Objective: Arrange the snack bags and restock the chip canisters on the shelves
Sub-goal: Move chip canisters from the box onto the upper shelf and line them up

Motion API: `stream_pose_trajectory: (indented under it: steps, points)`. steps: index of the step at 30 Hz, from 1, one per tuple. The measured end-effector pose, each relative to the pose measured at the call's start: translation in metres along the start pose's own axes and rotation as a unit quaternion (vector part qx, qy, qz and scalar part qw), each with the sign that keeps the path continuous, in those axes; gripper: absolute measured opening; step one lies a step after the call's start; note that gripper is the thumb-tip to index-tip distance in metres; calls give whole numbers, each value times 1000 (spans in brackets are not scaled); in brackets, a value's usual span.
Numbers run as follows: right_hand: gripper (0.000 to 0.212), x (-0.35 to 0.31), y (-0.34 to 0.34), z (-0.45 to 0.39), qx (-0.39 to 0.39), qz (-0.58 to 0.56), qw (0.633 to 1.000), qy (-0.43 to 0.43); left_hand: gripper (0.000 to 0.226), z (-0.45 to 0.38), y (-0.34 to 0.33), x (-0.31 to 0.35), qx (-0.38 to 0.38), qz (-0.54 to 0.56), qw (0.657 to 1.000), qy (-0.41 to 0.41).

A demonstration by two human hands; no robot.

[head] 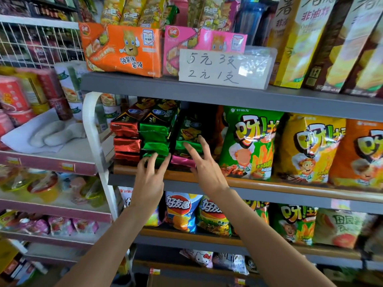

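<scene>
At the far left a white wire-sided rack (pixel 97 129) holds red and white paper cups (pixel 14 96) on its upper tier, with a pair of pale cloth gloves (pixel 51 134) lying on white paper beside them. Just right of the rack's rounded white post begins the grey metal shelf (pixel 228 94), and on its middle level stand three stacks of small foil snack bags: a red foil stack (pixel 126 141) at the left end, a bright green foil stack (pixel 155 137) touching it, and a darker green stack with a pink foil bag at its base (pixel 187 141) next along.

The left hand (pixel 149 181) reaches up with its fingers (pixel 152 160) spread wide and fairly straight, the tips touching the lowest bags of the bright green stack; it grips nothing. The right hand (pixel 207 168) is likewise wide open, its fingers (pixel 192 151) splayed against the front of the darker green stack, just above the pink bag.

Further right stand a large green chip bag with a cartoon chef (pixel 248 143), then a yellow one (pixel 308 150) and an orange one (pixel 358 156). On the level above, an orange cardboard display box (pixel 124 50) and a pink one (pixel 186 44) hold upright chip canisters (pixel 132 11), beside a handwritten white price card (pixel 223 67).
</scene>
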State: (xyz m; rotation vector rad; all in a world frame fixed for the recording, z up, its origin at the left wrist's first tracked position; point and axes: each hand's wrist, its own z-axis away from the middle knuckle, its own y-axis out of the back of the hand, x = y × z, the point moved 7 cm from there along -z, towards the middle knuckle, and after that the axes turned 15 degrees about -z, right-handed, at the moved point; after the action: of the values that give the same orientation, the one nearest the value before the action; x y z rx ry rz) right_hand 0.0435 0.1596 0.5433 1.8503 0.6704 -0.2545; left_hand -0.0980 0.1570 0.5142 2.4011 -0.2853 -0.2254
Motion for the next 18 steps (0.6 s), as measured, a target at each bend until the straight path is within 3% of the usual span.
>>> stream_pose_trajectory:
  steps: [6, 9, 12, 18]
  points:
    - [79, -3, -6, -9, -28, 28, 999, 3, 84, -1, 16, 9, 57, -54, 994, -70]
    - [76, -5, -8, -13, 0, 31, 999, 10, 90, -3, 2, 2, 26, -68, 997, -37]
    - [73, -5, -7, -14, 32, 9, 999, 27, 81, -6, -6, -2, -18, -41, 999, 2]
    - [63, -11, 3, -26, 73, -8, 996, 57, 81, -9, 0, 8, -56, -39, 998, 13]
